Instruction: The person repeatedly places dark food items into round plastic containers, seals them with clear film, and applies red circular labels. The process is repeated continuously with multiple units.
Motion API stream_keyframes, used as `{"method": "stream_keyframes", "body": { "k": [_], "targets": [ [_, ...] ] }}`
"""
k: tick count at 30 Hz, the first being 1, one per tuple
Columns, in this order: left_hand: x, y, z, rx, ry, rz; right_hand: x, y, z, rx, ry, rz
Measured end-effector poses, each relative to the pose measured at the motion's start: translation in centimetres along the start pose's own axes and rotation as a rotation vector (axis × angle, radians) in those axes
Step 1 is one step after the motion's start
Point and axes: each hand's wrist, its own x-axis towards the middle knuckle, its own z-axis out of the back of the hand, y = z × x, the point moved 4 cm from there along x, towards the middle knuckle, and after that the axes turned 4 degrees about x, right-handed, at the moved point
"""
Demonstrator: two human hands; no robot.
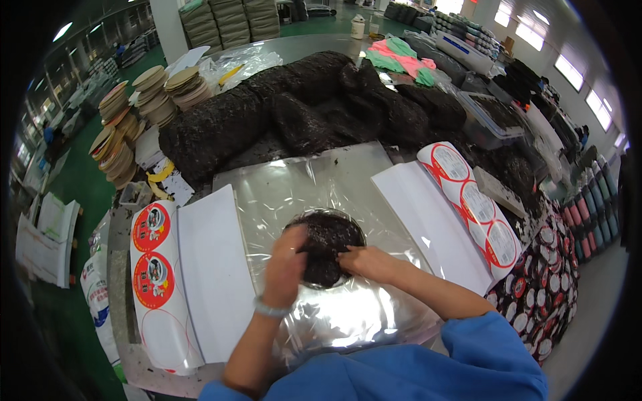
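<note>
A round cake of dark, seaweed-like material (328, 245) lies within a thin, shiny round rim on a stack of clear plastic film (351, 193). My left hand (287, 265), blurred, hovers at or touches the cake's left side; its fingers are not clear. With bent fingers, my right hand (368, 263) touches the cake's right edge. Whether it grips anything there cannot be told. Sheets of round red-and-white labels flank the film: pictured labels (153, 250) on the left and printed labels (471, 200) on the right, each beside white backing paper.
A large dark roll of the same material (215, 120) spans the table behind the film. Stacks of round discs (150, 95) stand at back left. A clear plastic bin (494, 118) and a grey block (499, 190) lie right. Many labelled round packs (544, 285) are piled beyond the right edge.
</note>
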Motion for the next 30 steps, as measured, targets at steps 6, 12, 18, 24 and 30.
{"method": "stream_keyframes", "body": {
  "k": [6, 12, 18, 24, 30],
  "targets": [
    [2.1, -0.1, -6.7, 1.053, 0.803, 0.044, -4.0, 3.7, 5.7, 0.457, -0.048, -0.077],
    [0.6, -0.2, -7.9, 0.849, 0.845, 0.063, -14.8, 6.4, 0.8, 0.734, 0.196, -0.098],
    [1.2, 1.4, -9.2, 0.618, 0.822, 0.359, -15.2, 1.9, -1.0, -0.212, 0.007, -0.446],
    [0.5, 0.9, -9.7, 0.773, 0.819, 0.16, -10.2, 2.2, -1.6, 0.131, -0.601, -0.314],
    [-0.2, 8.1, -6.9, 0.025, 0.715, 0.594, 0.8, 3.4, 0.2, 0.159, -0.442, -0.157]
  ]
}}
